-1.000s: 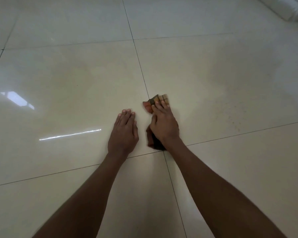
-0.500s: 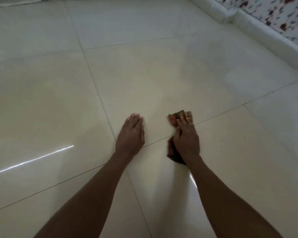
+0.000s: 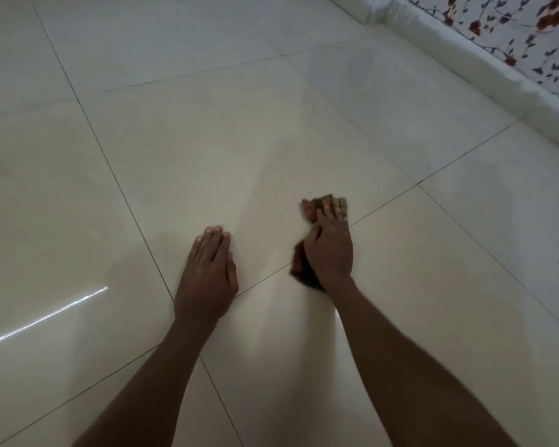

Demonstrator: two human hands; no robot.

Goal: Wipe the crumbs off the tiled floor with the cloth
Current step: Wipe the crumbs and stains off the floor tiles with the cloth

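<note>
Two bare hands were in view on the glossy cream tiled floor (image 3: 207,150). The left hand (image 3: 208,272) lay flat, palm down, fingers straight and together, holding nothing; it rested just left of a grout line crossing. The right hand (image 3: 329,250) pressed down on one crumpled brown and tan checked cloth (image 3: 325,204), its fingers bent over the fabric. The cloth showed beyond the fingertips and again as a dark fold at the heel of the hand, across the same grout line. The two hands were near each other but apart.

A faint scatter of small brownish crumbs (image 3: 278,191) lay on the tile just left of and beyond the cloth; they were too fine to count. One bright streak of reflected light (image 3: 46,317) crossed the floor near its left edge.

One white rounded skirting (image 3: 465,56) ran along the floor's far right edge, beneath one wall covering printed with red flowers and dark leaves (image 3: 513,30). No writing or brand could be read anywhere.
</note>
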